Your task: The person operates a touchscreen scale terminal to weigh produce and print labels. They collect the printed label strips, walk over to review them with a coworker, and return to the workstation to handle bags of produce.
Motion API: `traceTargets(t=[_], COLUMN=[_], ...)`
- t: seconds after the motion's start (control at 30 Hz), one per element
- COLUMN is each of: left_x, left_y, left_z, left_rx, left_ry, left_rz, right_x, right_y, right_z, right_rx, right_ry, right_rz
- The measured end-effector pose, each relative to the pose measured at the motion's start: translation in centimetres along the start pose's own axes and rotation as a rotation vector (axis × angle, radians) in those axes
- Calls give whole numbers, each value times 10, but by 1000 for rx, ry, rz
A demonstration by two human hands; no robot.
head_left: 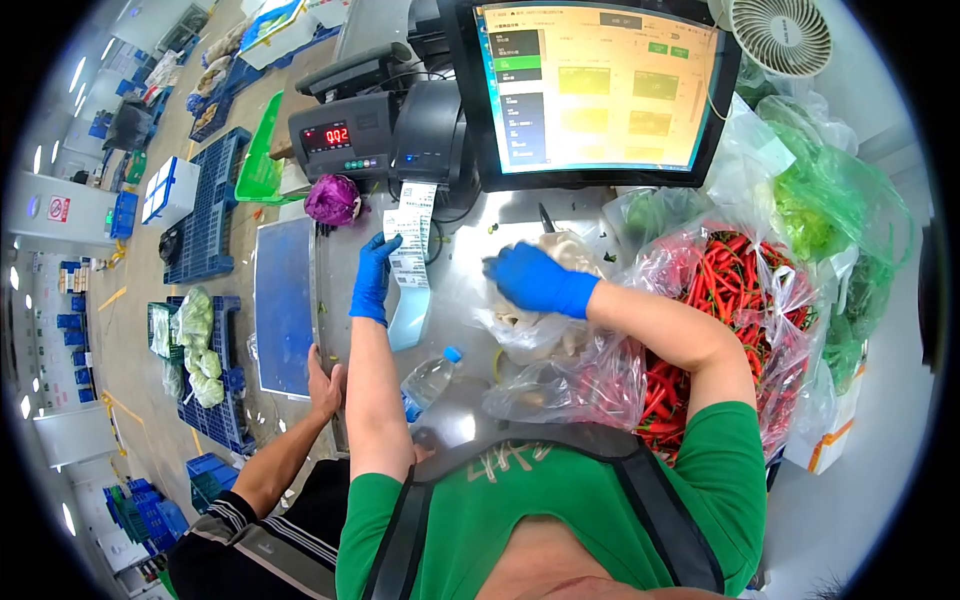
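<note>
My left hand (372,277), in a blue glove, pinches the edge of a strip of printed labels (410,240) that hangs from a black label printer (430,140). My right hand (535,278), also gloved in blue, is over a pale bag (545,330) on the metal table (470,385); its fingertips are blurred, and whether it holds anything cannot be made out. To its right lies a clear plastic bag of red chilies (725,280). A purple cabbage (333,200) sits to the left of the labels.
A monitor (600,90) stands behind the table beside a scale display (345,137) and a fan (781,35). A water bottle (432,382) lies near the front. At the left, a co-worker's hand (325,385) touches the edge by a blue-grey panel (284,305). Green bags (830,190) are at right.
</note>
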State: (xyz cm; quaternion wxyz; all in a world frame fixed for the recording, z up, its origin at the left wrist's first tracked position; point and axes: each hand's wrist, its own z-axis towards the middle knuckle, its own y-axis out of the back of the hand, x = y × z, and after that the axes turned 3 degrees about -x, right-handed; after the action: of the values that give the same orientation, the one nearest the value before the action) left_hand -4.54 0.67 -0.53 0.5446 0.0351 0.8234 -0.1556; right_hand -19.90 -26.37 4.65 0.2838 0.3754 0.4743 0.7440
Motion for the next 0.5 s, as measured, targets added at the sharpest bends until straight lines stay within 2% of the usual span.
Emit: traceTargets(t=[0.07, 0.1, 0.13, 0.17, 0.23, 0.5], left_x=[0, -1, -1, 2, 7, 8], left_y=[-1, -2, -2, -1, 3, 4], left_z=[-2, -2, -2, -1, 1, -2], left_rx=[0, 2, 5, 16, 40, 38], left_ry=[1, 0, -2, -10, -28, 1], left_rz=[-1, 6, 10, -19, -75, -102], right_x=[-18, -34, -37, -47, -64, -79], right_y=[29, 35, 66, 82, 97, 101], right_z=[19, 22, 32, 33, 37, 38], right_rx=[-34, -174, -174, -335, -302, -243], right_ry=[-183, -188, -261, -195, -319, -445], right_rz=[-73, -150, -277, -314, -380, -307])
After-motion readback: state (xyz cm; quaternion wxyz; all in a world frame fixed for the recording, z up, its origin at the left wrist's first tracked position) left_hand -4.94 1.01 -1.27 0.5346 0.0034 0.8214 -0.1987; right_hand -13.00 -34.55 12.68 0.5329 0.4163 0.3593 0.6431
